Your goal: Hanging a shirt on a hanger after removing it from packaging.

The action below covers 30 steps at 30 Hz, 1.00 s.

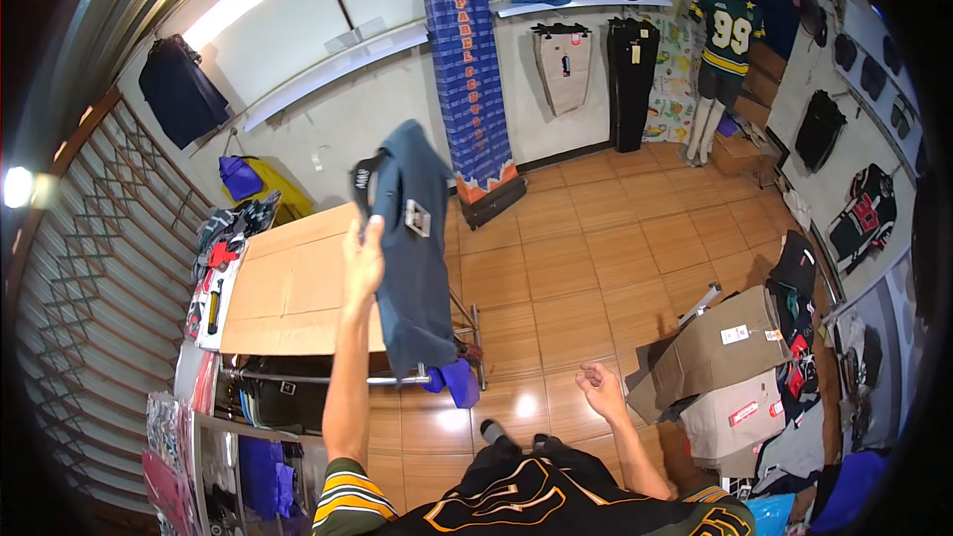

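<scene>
My left hand (363, 257) is raised and grips a blue-grey garment, likely a shirt (417, 283), by its hanger side. A white tag (418, 218) hangs on the cloth, and a black hanger piece (362, 182) bearing letters shows above my fingers. The garment hangs lengthwise in front of a cardboard sheet (298, 275) lying on the table. Down to the right, my right hand (601, 391) is held in the air over the floor, fingers loosely curled with nothing in them. Nearest to it are folded brown trousers (722, 350) with a white label.
A metal garment rail (327, 378) with hung clothes runs below the cardboard. Beige folded trousers (733, 420) lie among piled clothes at right. A blue pillar (476, 74) stands ahead; a mannequin in a green jersey (726, 30) is at far right. Folding gate (97, 298) at left.
</scene>
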Tool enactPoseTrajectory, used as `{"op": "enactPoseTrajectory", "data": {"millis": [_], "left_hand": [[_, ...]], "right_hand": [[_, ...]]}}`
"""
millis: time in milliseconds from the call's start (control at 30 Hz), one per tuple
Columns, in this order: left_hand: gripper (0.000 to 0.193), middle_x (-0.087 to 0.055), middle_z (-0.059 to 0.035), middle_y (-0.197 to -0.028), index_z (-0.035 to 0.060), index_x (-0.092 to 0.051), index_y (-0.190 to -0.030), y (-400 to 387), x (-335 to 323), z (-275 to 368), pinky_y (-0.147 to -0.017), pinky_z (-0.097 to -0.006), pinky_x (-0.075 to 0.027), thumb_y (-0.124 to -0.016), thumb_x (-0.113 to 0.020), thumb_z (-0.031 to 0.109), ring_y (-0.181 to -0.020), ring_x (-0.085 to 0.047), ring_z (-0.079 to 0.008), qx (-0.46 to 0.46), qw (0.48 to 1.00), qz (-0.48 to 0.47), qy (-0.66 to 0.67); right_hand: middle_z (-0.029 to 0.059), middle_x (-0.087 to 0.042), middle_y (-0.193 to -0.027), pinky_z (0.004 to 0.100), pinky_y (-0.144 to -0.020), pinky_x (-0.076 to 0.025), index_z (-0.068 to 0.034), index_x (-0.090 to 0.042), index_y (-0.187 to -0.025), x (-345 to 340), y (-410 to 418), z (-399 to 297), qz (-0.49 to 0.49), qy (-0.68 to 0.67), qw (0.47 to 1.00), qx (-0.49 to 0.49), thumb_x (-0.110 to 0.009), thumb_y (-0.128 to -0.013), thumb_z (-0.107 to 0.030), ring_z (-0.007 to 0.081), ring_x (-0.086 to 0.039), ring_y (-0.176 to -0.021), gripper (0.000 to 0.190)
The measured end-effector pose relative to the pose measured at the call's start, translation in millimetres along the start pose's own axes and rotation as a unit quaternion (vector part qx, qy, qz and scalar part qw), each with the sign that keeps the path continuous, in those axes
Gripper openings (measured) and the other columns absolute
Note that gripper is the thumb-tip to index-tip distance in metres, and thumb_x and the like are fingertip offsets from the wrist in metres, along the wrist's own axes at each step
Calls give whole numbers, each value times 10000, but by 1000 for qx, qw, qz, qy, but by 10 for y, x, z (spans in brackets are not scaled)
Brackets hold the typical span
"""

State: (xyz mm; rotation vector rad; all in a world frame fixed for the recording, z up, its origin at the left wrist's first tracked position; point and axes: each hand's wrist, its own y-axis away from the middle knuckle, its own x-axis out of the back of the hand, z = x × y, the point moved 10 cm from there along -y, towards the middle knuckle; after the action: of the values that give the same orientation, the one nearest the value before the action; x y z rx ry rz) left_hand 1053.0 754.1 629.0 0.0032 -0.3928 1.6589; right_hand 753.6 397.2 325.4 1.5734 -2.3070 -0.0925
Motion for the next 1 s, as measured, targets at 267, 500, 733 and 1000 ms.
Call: {"op": "enactPoseTrajectory", "data": {"millis": [267, 500, 733, 1000], "left_hand": [[492, -619, -324, -1090, -78, -549, -1197, 1414, -199, 301, -916, -407, -469, -974, -619, 355, -1010, -599, -298, -91, 985, -91, -112], [232, -612, -265, -829, -19, -560, -996, 2431, 334, -117, -676, -402, -496, -935, -666, 178, -765, -628, -432, -50, 969, -206, -126], [267, -598, -270, -837, 7, -525, -952, 3275, 1617, -988, -671, -516, -455, -937, -662, 235, -840, -562, -510, -28, 971, -171, -164], [425, -677, -194, -929, 3, -607, -1109, 4312, 3400, -2021, -761, -420, -529, -869, -750, 323, -880, -682, -344, 116, 977, -48, -172]], "right_hand": [[180, -693, -1092, 307, -888, -530, 53, -569, -1233, -587, 295, -1126, -61, -130, 986, 89, -661, -941, -108, 203, -673, -989, 345], [75, -668, -969, 216, -701, -504, 49, -594, -1184, -1562, 928, -2020, -164, -232, 948, 141, -667, -948, -108, 69, -609, -788, 293], [31, -668, -827, 204, -599, -462, 7, -609, -969, -3165, 1636, -1566, -247, -171, 953, 34, -775, -868, -130, 63, -592, -682, 237], [99, -703, -898, 248, -627, -529, 11, -585, -1037, -4902, 2557, -763, -343, -98, 932, -64, -749, -895, -146, 134, -666, -754, 268]]}}
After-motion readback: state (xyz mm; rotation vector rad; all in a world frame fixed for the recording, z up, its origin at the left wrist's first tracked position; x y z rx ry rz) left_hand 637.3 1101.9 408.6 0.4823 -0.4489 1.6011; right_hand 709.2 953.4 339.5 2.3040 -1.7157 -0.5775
